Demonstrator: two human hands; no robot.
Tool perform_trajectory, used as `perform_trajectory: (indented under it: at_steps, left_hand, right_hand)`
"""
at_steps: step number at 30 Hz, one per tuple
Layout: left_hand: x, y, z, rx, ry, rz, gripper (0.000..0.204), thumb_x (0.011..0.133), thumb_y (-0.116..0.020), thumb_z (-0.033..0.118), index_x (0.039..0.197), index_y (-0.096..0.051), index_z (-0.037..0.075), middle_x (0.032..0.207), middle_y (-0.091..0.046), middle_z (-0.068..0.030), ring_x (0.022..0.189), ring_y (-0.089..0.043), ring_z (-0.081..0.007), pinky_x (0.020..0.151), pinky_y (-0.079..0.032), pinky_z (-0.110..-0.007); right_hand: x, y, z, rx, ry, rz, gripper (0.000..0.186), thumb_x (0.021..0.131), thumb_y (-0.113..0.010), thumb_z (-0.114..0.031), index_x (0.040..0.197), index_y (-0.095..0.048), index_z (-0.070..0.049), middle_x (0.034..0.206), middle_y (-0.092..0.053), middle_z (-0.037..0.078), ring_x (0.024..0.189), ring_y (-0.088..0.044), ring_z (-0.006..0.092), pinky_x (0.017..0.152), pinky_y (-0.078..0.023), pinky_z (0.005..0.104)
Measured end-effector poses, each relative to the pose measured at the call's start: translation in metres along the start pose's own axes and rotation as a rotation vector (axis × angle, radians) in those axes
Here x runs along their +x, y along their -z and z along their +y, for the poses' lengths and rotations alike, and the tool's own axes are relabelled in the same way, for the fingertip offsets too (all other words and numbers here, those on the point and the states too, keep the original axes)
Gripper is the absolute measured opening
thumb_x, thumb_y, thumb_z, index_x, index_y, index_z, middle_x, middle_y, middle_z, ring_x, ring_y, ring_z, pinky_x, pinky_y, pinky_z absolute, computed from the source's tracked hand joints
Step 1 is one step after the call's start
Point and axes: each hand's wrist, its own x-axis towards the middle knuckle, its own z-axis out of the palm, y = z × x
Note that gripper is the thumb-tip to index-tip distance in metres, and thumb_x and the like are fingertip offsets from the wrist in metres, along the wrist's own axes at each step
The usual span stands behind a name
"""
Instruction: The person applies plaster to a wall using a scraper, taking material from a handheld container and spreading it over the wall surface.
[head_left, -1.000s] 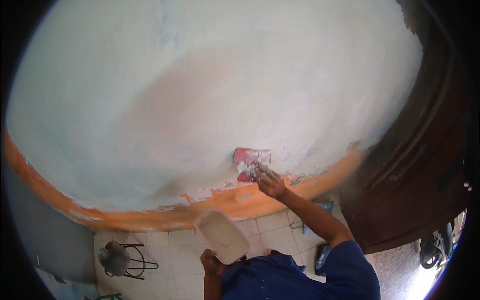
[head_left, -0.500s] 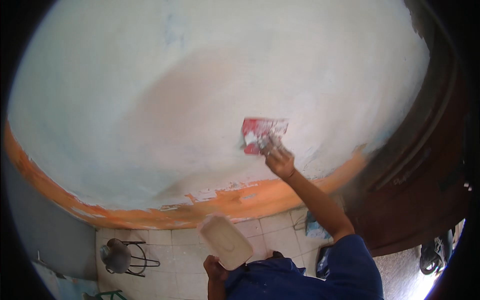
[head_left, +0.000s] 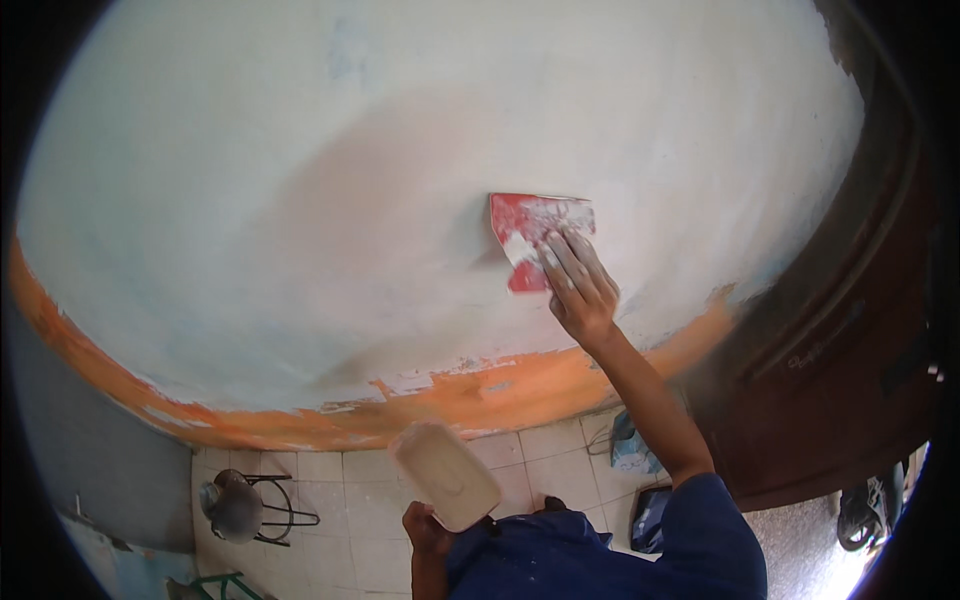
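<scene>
Currently holding a flat red spreader (head_left: 515, 212) up at the pale wall (head_left: 250, 300) with the right hand (head_left: 586, 292), well above the ragged orange band (head_left: 520, 385) along the wall's foot. Gripping it with fingers slightly parted and stretched over the white-smeared near face; cannot make out the thumb. Casting a soft shadow just left of the spreader; cannot tell how much of its edge to call touching.

Lower down, clasping a pale rectangular tub (head_left: 404, 442) at its near left corner in the left hand (head_left: 428, 530), with fingers curled closed on the rim and the open top facing up; cannot judge the depth of the contents.

Also visible: on the tiled floor (head_left: 370, 510), a dark-topped stool (head_left: 236, 508) to the left and a blue-and-white bag (head_left: 632, 448) beyond the right forearm; farther right, a brown door (head_left: 830, 400) and part of a motorcycle (head_left: 860, 515).
</scene>
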Motion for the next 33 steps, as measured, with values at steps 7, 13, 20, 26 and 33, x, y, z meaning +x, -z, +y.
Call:
perform_trajectory:
  at_steps: [7,13,20,26,33]
  left_hand:
    - [0.003,-0.015,-0.005,-0.065,0.112,-0.078,0.062,0.066,-0.049,0.018,0.122,-0.040,-0.008,0.110,-0.056,-0.0201,0.097,-0.058,-0.0331,0.088,-0.048,-0.045]
    - [-0.003,-0.005,0.002,0.034,0.014,-0.009,0.058,0.066,-0.049,0.018,0.118,-0.044,-0.009,0.107,-0.058,-0.0198,0.096,-0.059,-0.0331,0.086,-0.049,-0.044]
    - [-0.002,0.005,-0.001,-0.027,0.105,-0.030,0.056,0.066,-0.049,0.017,0.116,-0.046,-0.008,0.107,-0.058,-0.0189,0.095,-0.059,-0.0325,0.085,-0.050,-0.043]
    - [-0.001,-0.003,-0.001,0.050,0.076,-0.038,0.061,0.066,-0.049,0.018,0.120,-0.042,-0.008,0.110,-0.057,-0.0191,0.097,-0.059,-0.0327,0.087,-0.048,-0.044]
    - [0.001,-0.014,0.004,-0.088,0.051,-0.006,0.050,0.068,-0.044,0.015,0.112,-0.044,-0.010,0.106,-0.053,-0.0210,0.096,-0.058,-0.0364,0.084,-0.050,-0.051]
  right_hand:
    - [-0.138,-0.029,-0.046,0.144,-0.016,-0.366,0.037,0.070,-0.052,0.003,0.106,-0.061,-0.001,0.121,-0.054,0.014,0.115,-0.050,0.0320,0.092,-0.046,0.0412]
    - [-0.086,0.008,-0.058,0.198,0.017,-0.214,0.031,0.073,-0.053,0.000,0.102,-0.064,-0.005,0.111,-0.060,0.010,0.108,-0.056,0.0283,0.092,-0.047,0.0399]
    - [0.005,-0.006,0.004,-0.067,-0.087,0.009,0.034,0.069,-0.052,0.009,0.100,-0.063,0.001,0.108,-0.060,0.014,0.103,-0.058,0.0328,0.084,-0.051,0.0409]
    - [-0.136,-0.026,-0.046,0.145,-0.073,-0.331,0.040,0.069,-0.052,0.002,0.109,-0.058,0.000,0.121,-0.052,0.016,0.119,-0.047,0.0337,0.093,-0.045,0.0423]
    - [-0.065,0.016,-0.029,0.190,0.014,-0.098,0.021,0.075,-0.053,0.000,0.092,-0.065,0.000,0.104,-0.063,0.014,0.100,-0.060,0.0309,0.089,-0.049,0.0425]
